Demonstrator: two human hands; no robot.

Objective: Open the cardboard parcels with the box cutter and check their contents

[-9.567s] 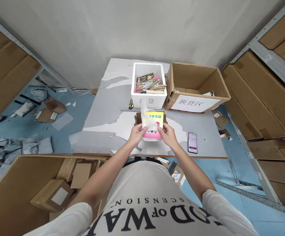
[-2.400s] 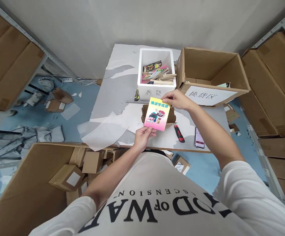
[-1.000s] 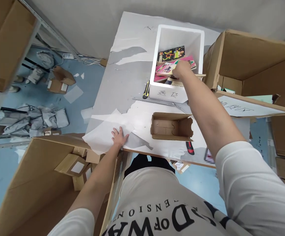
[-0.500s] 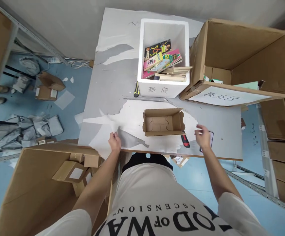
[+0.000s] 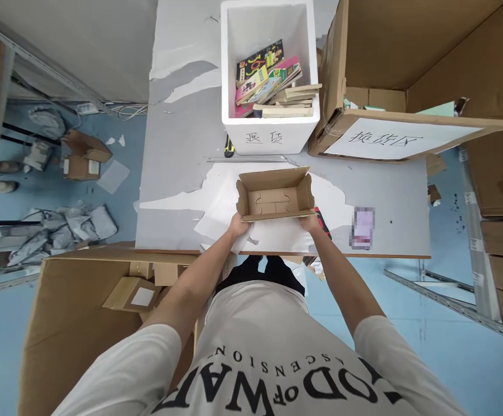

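A small open cardboard box (image 5: pixel 276 201) sits in front of me near the table's front edge, its inside bare. My left hand (image 5: pixel 238 225) grips its near left corner, with the fingers partly hidden by the box wall. At the near right corner my right hand (image 5: pixel 309 222) holds the same box. Under and around it lies a torn white sheet (image 5: pixel 217 199) on the grey table cover. Just beyond my right hand is a red and black utility knife (image 5: pixel 323 224), partly covered by the hand.
A white foam box (image 5: pixel 268 136) with several books stands behind, beside a large cardboard box (image 5: pixel 338 130). A yellow and black cutter (image 5: pixel 229 147) lies near the foam box. At right lies a phone (image 5: pixel 362 227). A big carton (image 5: pixel 78 300) with small boxes stands lower left.
Both hands have come inward to the small box and taken hold of it. My left hand has let go of the torn white sheet. My right hand has left the phone's side.
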